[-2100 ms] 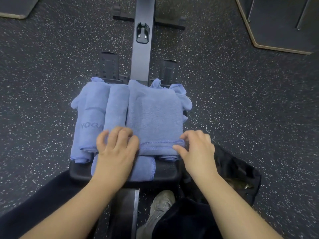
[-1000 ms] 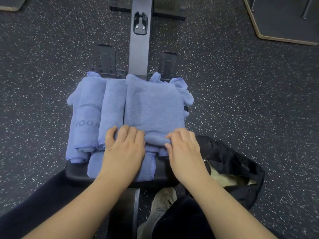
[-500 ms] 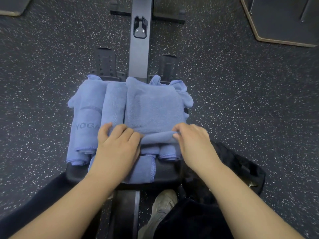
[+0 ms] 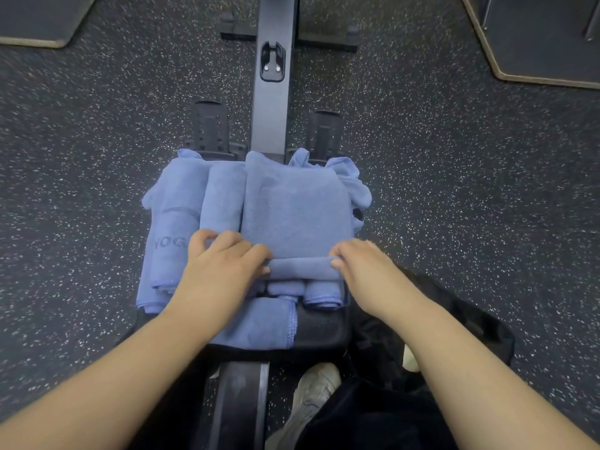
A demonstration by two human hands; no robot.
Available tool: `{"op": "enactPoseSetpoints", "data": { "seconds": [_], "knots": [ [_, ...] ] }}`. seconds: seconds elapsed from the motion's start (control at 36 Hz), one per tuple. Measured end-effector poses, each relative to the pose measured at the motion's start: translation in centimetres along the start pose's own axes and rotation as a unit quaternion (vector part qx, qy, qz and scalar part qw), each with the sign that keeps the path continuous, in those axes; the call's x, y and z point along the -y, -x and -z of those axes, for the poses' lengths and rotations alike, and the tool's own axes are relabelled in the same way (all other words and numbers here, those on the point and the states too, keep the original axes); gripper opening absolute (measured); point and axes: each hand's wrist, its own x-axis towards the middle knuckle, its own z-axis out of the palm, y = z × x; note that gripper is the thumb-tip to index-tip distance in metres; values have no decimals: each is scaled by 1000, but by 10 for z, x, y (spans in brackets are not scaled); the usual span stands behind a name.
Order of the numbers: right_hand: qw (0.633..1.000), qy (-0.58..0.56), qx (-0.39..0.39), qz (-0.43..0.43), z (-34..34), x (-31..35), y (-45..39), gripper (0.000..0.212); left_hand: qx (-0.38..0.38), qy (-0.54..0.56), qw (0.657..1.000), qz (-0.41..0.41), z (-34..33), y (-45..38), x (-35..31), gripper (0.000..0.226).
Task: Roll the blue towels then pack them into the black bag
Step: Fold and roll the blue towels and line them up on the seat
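At centre frame I see the blue towels piled on a black seat point(image 4: 321, 326) — at least four, though overlaps blur my count. Two rolled ones point(image 4: 175, 228) at left run lengthwise up the frame. My left hand point(image 4: 220, 271) and right hand point(image 4: 367, 271) curl their fingers over the near edge of the flat towel point(image 4: 295, 216), its fold running left to right. The black bag point(image 4: 454, 319) lies lower right on open speckled floor point(image 4: 470, 190).
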Motion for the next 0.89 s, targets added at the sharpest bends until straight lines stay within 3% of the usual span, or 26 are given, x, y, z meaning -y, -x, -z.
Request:
{"op": "enactPoseSetpoints", "data": {
  "seconds": [0.19,0.28,0.36,0.42,0.72,0.81,0.89],
  "knots": [
    [995,79,-45,-35,-9,4,-9,25,5,-48,999,16,-6,-2,-4,27],
    [993,82,-77,-44,-9,7,-9,19,7,-47,998,28,-5,-5,-6,29],
    [989,34,-139,-38,-10,10,-6,12,-9,-45,998,38,-5,-7,-7,27],
    [985,-32,-164,-31,-11,14,-4,11,-14,-55,997,45,-5,-8,-8,14],
    [992,-28,-123,11,-28,18,-6,21,16,-44,999,1,-3,-6,-12,4],
    [991,-12,-129,15,-33,18,-5,27,53,-31,998,10,1,-6,-13,28],
    [984,28,-174,18,-40,15,-7,34,71,-39,997,9,1,-8,-13,37]
  ]
}}
